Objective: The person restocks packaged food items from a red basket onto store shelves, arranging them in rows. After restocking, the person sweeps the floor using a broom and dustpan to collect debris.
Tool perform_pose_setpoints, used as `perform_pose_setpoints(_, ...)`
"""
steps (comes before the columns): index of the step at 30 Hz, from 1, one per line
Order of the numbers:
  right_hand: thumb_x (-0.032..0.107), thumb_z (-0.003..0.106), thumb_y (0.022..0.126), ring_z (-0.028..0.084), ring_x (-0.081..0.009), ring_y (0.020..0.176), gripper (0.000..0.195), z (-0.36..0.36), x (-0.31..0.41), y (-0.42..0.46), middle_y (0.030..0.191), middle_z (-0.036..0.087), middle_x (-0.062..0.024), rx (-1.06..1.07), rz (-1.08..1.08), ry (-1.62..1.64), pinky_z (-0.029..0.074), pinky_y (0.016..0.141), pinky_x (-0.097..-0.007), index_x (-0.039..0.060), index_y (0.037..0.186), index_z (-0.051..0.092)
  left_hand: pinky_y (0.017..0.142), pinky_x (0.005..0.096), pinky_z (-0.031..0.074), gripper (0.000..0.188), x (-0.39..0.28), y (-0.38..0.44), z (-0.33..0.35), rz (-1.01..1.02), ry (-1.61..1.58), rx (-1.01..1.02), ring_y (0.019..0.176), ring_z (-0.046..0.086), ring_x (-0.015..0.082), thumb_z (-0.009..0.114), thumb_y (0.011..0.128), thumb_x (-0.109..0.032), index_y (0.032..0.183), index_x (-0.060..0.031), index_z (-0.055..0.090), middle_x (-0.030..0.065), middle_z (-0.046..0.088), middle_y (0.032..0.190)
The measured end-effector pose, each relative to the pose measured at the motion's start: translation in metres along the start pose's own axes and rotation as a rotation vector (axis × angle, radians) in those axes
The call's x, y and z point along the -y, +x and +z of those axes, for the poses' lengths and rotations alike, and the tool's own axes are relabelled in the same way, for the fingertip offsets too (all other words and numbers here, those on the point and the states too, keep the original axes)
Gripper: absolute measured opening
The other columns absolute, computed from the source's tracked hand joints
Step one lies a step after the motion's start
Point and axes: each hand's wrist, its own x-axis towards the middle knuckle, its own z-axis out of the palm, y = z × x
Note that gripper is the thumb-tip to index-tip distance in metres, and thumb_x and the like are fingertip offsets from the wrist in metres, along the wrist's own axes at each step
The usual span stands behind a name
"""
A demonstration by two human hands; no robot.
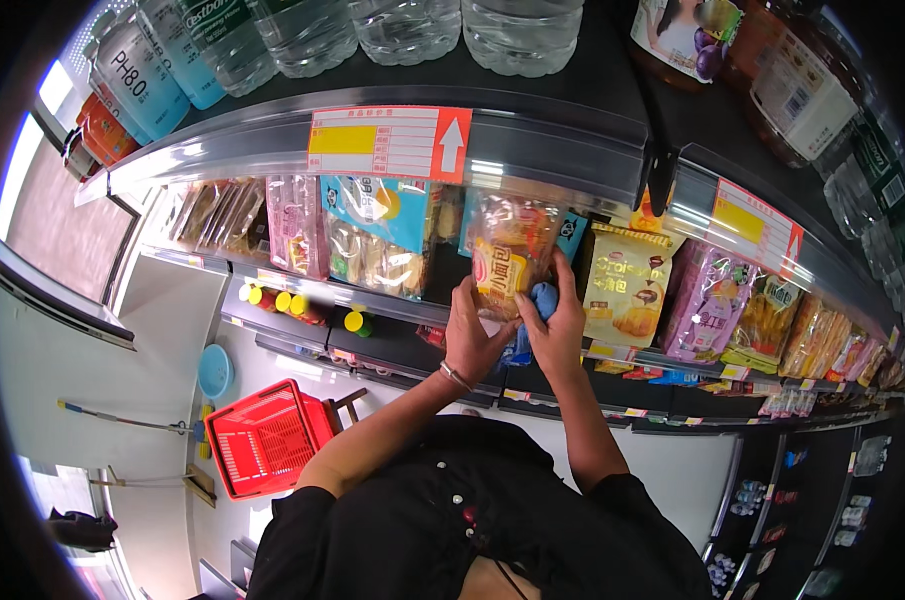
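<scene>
Both my hands hold a clear plastic bag of small bread buns (501, 259) upright at the front of a snack shelf. My left hand (473, 330) grips its lower left side; a bracelet circles that wrist. On the lower right side is my right hand (557, 319), which also has a blue cloth (544, 301) bunched between its fingers and the bag. A yellow bag of croissants (626, 285) stands just right of this hand. To the left stand packed pastries (377, 259) under a blue label and a pink packet (296, 225).
Above my hands runs a shelf edge (557, 142) with a price tag, bearing water bottles (520, 37). A lower shelf holds yellow-capped jars (298, 306). On the floor at left are a red shopping basket (313, 412), a blue basin (216, 371) and a mop (122, 418).
</scene>
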Motion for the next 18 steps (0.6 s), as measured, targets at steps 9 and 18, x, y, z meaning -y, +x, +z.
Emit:
perform_pose_setpoints(9, 0.009, 0.065, 0.087, 0.056, -0.0233, 0.109, 0.059, -0.006, -0.02, -0.01, 0.124, 0.056, -0.0179, -0.106, 0.096, -0.012, 0.046, 0.091, -0.0322, 0.0016, 0.138, 0.038, 0.09, 0.0401, 0.045, 0.086, 0.003, 0.01, -0.001, 0.017, 0.084, 0.06, 0.106, 0.053, 0.0362, 0.083, 0.064, -0.019, 0.132, 0.0019, 0.035, 0.0203, 0.05, 0.115)
perform_pose_setpoints(18, 0.01, 0.053, 0.091, 0.049, -0.013, 0.098, 0.047, -0.016, 0.021, -0.053, 0.12, 0.051, -0.0101, -0.183, 0.23, 0.413, 0.041, 0.089, -0.026, 0.0024, 0.135, 0.037, 0.09, 0.0361, 0.047, 0.07, 0.008, -0.028, -0.05, 0.083, 0.064, 0.041, 0.104, 0.057, 0.0305, 0.079, 0.067, -0.007, 0.127, -0.0006, 0.043, 0.017, 0.054, 0.113)
